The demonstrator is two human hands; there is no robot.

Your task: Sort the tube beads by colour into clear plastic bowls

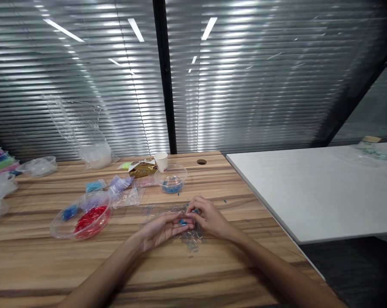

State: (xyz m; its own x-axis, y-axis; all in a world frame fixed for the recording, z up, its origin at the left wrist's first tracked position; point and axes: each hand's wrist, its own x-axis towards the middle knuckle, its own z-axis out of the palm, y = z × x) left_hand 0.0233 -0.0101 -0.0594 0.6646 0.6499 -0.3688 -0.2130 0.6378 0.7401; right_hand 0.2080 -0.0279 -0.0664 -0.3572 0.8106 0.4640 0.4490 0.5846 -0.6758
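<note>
At three o'clock from the red-bead bowl (59, 229), blue beads (182, 222) are best steadied in the uncurled left hand (164, 229), the right hand (208, 216) unclear in grip.

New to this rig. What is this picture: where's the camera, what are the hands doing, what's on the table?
There is no robot: these are a person's bare hands, seen from a camera worn on their head, looking forward and down. The left hand is palm up, with small blue pieces on it. The right hand meets its fingers; whether it grips a piece is too small to tell. On the wooden table, clear pieces lie scattered around the hands. Beyond stands a clear bowl with more blue pieces; a larger bowl to the left holds red ones.
</note>
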